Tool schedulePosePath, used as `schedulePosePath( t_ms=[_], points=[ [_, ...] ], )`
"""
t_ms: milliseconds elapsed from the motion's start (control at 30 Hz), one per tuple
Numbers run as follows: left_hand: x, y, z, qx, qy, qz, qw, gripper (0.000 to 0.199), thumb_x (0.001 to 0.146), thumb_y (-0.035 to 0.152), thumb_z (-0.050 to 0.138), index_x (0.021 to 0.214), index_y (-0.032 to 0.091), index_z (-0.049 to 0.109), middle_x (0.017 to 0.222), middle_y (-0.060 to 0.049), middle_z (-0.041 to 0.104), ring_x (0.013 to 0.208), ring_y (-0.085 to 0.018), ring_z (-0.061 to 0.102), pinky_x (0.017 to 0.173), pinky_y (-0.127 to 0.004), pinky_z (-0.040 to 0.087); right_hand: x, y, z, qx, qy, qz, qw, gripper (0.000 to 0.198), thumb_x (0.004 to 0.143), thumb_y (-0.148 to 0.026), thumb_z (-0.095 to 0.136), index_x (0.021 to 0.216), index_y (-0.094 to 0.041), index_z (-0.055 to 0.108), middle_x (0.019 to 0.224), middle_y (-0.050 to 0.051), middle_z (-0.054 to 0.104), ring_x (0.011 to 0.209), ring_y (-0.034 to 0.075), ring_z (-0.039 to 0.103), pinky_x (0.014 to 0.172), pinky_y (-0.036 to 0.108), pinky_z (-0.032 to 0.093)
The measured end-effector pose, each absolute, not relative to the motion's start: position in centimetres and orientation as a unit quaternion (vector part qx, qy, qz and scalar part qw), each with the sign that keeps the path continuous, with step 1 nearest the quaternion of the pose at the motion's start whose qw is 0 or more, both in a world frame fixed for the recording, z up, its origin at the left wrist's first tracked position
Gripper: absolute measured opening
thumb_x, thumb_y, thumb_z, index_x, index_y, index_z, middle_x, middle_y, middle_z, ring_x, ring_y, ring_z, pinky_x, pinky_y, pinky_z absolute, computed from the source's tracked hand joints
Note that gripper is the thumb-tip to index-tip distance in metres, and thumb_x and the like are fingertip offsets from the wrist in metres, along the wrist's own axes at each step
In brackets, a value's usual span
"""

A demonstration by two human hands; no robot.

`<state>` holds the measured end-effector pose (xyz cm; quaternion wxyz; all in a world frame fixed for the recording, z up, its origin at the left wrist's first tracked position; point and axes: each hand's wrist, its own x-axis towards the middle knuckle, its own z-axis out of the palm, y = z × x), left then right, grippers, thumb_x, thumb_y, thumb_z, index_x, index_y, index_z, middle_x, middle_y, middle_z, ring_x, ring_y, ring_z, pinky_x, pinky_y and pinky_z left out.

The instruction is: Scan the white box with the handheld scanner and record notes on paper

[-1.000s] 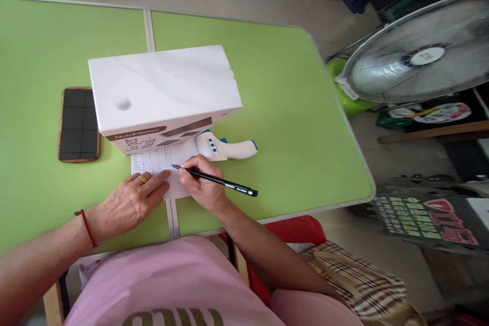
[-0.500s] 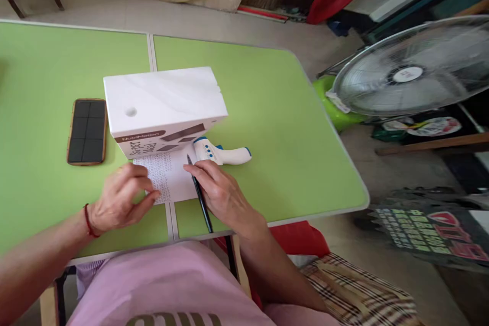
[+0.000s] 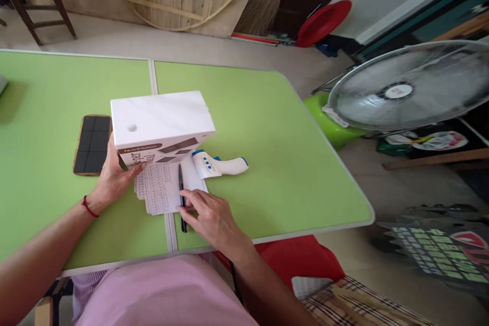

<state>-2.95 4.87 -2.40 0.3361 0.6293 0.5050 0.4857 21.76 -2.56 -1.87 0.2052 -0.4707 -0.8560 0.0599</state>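
Note:
My left hand (image 3: pixel 115 173) grips the lower left corner of a white box (image 3: pixel 162 117) with brown "NutriMotion" print. Its thumb lies along the box's bottom front edge, and the other fingers are partly hidden behind the side. With thumb and fingertips, my right hand (image 3: pixel 212 214) holds a black pen (image 3: pixel 183 225), which lies low over the paper, pointing away from me. Sheets of paper (image 3: pixel 157 196) covered in handwriting lie in front of the box, partly beneath it. A white and blue handheld thermometer (image 3: pixel 229 165) rests on the paper's right side.
A phone (image 3: pixel 89 145) in a brown-edged case lies left of the box on the green folding table (image 3: pixel 267 163). Beyond the right edge stands a large fan (image 3: pixel 405 89) by a green stool (image 3: pixel 332 125). Red and plaid cloth (image 3: pixel 294 260) sits below the front edge.
My left hand has moved from above the paper to the box's lower left corner and taken hold. My right hand has lowered the pen and turned it straighter. The view has tilted up.

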Motion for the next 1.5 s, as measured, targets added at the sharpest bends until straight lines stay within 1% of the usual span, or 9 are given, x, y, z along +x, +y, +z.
schedulePosePath(
  t_ms=[167,400,567,733,900,1033,1100,1233,1500],
  points=[
    [-2.8,4.4,-1.6,0.618,0.540,0.479,0.312,0.066,0.076,0.057,0.076,0.123,0.017,0.054,0.129,-0.016,0.058,0.117,-0.033,0.060,0.095,-0.047,0.056,21.8,-2.3,-2.7,-0.514,-0.826,0.050,0.224,0.015,0.084,-0.010,0.056,0.093,-0.017,0.066,0.069,0.002,0.071,0.059,0.015,0.066,0.056,0.025,0.046],
    [-2.7,2.2,-0.3,0.590,0.542,0.471,0.369,0.064,0.082,0.058,0.069,0.127,0.016,0.052,0.114,-0.012,0.068,0.095,-0.027,0.069,0.072,-0.036,0.059,22.7,-2.0,-2.1,-0.516,-0.828,0.087,0.199,0.013,0.087,-0.016,0.059,0.095,-0.018,0.069,0.078,0.005,0.074,0.066,0.017,0.069,0.062,0.028,0.051],
    [-3.6,2.7,-0.5,0.615,0.548,0.404,0.397,0.054,0.089,0.058,0.060,0.125,0.019,0.057,0.119,-0.011,0.068,0.105,-0.029,0.066,0.085,-0.041,0.056,25.8,0.6,-1.6,-0.549,-0.807,0.032,0.217,0.026,0.083,-0.010,0.052,0.103,-0.017,0.068,0.097,0.010,0.072,0.086,0.022,0.068,0.079,0.033,0.054],
    [-3.9,3.4,-0.5,0.628,0.531,0.389,0.415,0.062,0.084,0.060,0.066,0.130,0.019,0.055,0.123,-0.011,0.068,0.111,-0.032,0.065,0.093,-0.044,0.055,28.6,3.7,-2.8,-0.588,-0.803,-0.015,0.093,0.057,0.073,-0.010,0.055,0.130,-0.011,0.055,0.125,0.019,0.063,0.113,0.033,0.058,0.097,0.048,0.046],
    [-3.9,3.3,-0.4,0.637,0.528,0.376,0.416,0.067,0.082,0.059,0.068,0.133,0.020,0.052,0.120,-0.010,0.070,0.107,-0.030,0.067,0.089,-0.040,0.057,29.2,4.0,-3.4,-0.612,-0.775,0.074,0.136,0.045,0.072,-0.019,0.055,0.117,-0.016,0.061,0.102,0.014,0.069,0.097,0.030,0.062,0.088,0.046,0.051],
    [-4.0,3.3,-0.4,0.643,0.530,0.375,0.407,0.065,0.082,0.058,0.067,0.132,0.019,0.052,0.121,-0.011,0.069,0.106,-0.030,0.067,0.088,-0.040,0.058,26.6,1.7,-1.5,-0.677,-0.626,0.170,0.348,0.044,0.068,-0.031,0.064,0.110,-0.020,0.057,0.099,0.013,0.069,0.086,0.028,0.064,0.072,0.041,0.053],
    [-4.0,3.3,-0.3,0.643,0.524,0.380,0.408,0.064,0.082,0.058,0.068,0.131,0.019,0.053,0.120,-0.011,0.070,0.106,-0.031,0.068,0.086,-0.040,0.058,24.3,-0.1,-0.2,-0.620,-0.562,0.323,0.443,0.039,0.069,-0.032,0.064,0.106,-0.022,0.057,0.087,0.007,0.067,0.074,0.022,0.062,0.063,0.035,0.051],
    [-3.9,3.2,-0.3,0.638,0.517,0.389,0.418,0.062,0.082,0.054,0.070,0.130,0.020,0.053,0.118,-0.011,0.070,0.103,-0.030,0.069,0.081,-0.038,0.060,19.1,-2.9,1.2,-0.408,-0.452,0.679,0.410,0.014,0.069,-0.032,0.065,0.077,-0.021,0.060,0.069,0.001,0.061,0.059,0.015,0.054,0.057,0.031,0.046],
    [-3.8,3.0,-0.4,0.635,0.531,0.382,0.410,0.056,0.081,0.054,0.071,0.121,0.019,0.056,0.107,-0.009,0.072,0.091,-0.027,0.070,0.076,-0.037,0.060,16.2,-3.0,-0.1,-0.410,-0.349,0.716,0.443,0.018,0.069,-0.036,0.069,0.072,-0.020,0.060,0.064,-0.001,0.060,0.059,0.013,0.050,0.058,0.029,0.041]
  ],
)
